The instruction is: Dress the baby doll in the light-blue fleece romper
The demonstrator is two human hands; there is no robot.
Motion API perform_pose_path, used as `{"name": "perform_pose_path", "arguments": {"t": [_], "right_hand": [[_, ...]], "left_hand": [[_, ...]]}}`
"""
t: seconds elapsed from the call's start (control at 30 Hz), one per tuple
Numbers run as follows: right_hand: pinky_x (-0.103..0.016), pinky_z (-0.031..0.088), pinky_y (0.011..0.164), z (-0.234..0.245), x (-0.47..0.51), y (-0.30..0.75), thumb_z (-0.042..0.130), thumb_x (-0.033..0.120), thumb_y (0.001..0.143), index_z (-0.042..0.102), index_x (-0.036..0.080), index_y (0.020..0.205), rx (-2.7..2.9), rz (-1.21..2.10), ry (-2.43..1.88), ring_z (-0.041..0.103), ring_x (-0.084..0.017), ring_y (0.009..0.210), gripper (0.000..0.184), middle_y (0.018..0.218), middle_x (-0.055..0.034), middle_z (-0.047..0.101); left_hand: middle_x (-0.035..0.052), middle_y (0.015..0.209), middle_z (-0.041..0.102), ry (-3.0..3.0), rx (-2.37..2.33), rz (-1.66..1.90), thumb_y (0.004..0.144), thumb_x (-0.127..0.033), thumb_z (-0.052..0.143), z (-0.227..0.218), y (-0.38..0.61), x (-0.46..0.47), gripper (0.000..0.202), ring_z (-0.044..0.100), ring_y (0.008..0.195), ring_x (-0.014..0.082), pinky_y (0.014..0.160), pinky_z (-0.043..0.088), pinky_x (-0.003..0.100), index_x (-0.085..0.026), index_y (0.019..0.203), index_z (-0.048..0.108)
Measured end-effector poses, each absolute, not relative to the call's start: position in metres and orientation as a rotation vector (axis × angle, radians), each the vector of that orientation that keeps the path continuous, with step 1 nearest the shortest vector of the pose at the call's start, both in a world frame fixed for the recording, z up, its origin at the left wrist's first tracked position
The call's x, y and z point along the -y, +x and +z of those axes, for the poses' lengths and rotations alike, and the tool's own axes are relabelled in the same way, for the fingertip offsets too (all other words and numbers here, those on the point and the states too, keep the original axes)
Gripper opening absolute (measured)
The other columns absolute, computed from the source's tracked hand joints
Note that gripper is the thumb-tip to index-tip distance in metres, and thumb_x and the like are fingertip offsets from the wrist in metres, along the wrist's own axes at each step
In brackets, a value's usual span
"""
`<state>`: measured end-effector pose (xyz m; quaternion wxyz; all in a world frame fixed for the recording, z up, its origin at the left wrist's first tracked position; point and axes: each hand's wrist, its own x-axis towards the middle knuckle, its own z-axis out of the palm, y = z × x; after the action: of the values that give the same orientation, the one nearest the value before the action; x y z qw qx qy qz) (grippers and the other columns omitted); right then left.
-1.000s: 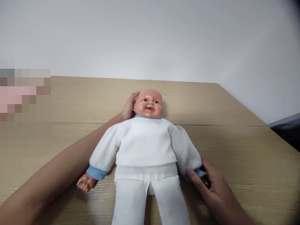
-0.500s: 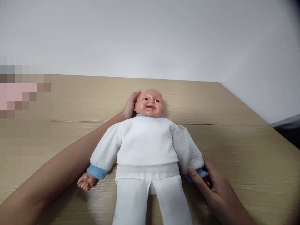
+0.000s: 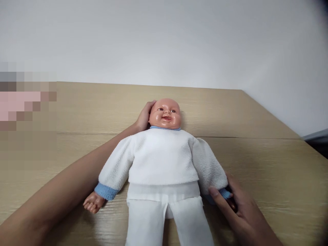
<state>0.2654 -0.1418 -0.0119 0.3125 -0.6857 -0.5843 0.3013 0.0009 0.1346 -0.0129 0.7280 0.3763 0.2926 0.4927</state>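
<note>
A baby doll (image 3: 164, 157) lies on its back on a wooden table, its bald head toward the far edge. It wears a white fleece top with blue cuffs and collar, and white trousers; its feet are out of view. My left hand (image 3: 145, 115) cups the left side of the doll's head, with most fingers hidden behind it. At the doll's wrist on the right, my right hand (image 3: 237, 205) is wrapped around the blue cuff, thumb on top. The doll's other fist rests by my left forearm.
The wooden table (image 3: 256, 164) has a seam running across it beyond the doll's shoulders. A pale wall (image 3: 164, 44) rises behind. A pixelated patch covers the left edge. Something dark (image 3: 317, 140) stands beyond the table's right edge.
The doll and the table have shifted very slightly down and right in view. My right hand has moved a little right and down with the doll's cuff; my left hand stays at the head.
</note>
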Motion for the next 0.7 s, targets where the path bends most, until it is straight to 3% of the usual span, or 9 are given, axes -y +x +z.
{"name": "perform_pose_path", "arguments": {"t": [0.2, 0.53, 0.6, 0.7], "right_hand": [[-0.032, 0.066, 0.062, -0.009, 0.141, 0.266, 0.068, 0.071, 0.098, 0.075, 0.027, 0.113, 1.59, 0.739, -1.818, 0.076, -0.026, 0.072, 0.047, 0.096, -0.008, 0.082], [-0.031, 0.068, 0.061, -0.012, 0.142, 0.268, 0.069, 0.071, 0.097, 0.076, 0.027, 0.116, 1.593, 0.718, -1.798, 0.078, -0.027, 0.076, 0.048, 0.1, -0.0097, 0.083], [-0.031, 0.07, 0.065, -0.017, 0.144, 0.273, 0.069, 0.07, 0.098, 0.075, 0.027, 0.123, 1.579, 0.741, -1.81, 0.08, -0.027, 0.08, 0.051, 0.107, -0.0109, 0.084], [-0.032, 0.072, 0.075, -0.03, 0.149, 0.283, 0.07, 0.067, 0.099, 0.066, 0.029, 0.147, 1.55, 0.749, -1.828, 0.083, -0.03, 0.096, 0.061, 0.133, -0.0141, 0.08]], "left_hand": [[0.0058, 0.092, 0.083, 0.843, -0.647, 1.088, 0.087, -0.053, 0.074, -0.014, 0.0, -0.138, 0.031, 0.076, 0.121, 0.0392, 0.113, 0.06, 0.046, -0.023, 0.08, 0.068], [0.0035, 0.079, 0.077, 0.842, -0.669, 1.079, 0.092, -0.053, 0.07, -0.014, 0.0, -0.136, 0.031, 0.077, 0.099, 0.0348, 0.099, 0.063, 0.046, -0.024, 0.08, 0.068], [0.0044, 0.081, 0.077, 0.868, -0.664, 1.05, 0.094, -0.055, 0.069, -0.014, -0.005, -0.136, 0.034, 0.077, 0.1, 0.035, 0.099, 0.063, 0.046, -0.024, 0.081, 0.069], [0.0066, 0.092, 0.081, 1.024, -0.669, 1.006, 0.097, -0.057, 0.071, -0.013, -0.019, -0.137, 0.035, 0.076, 0.108, 0.0352, 0.103, 0.061, 0.045, -0.023, 0.087, 0.072]]}}
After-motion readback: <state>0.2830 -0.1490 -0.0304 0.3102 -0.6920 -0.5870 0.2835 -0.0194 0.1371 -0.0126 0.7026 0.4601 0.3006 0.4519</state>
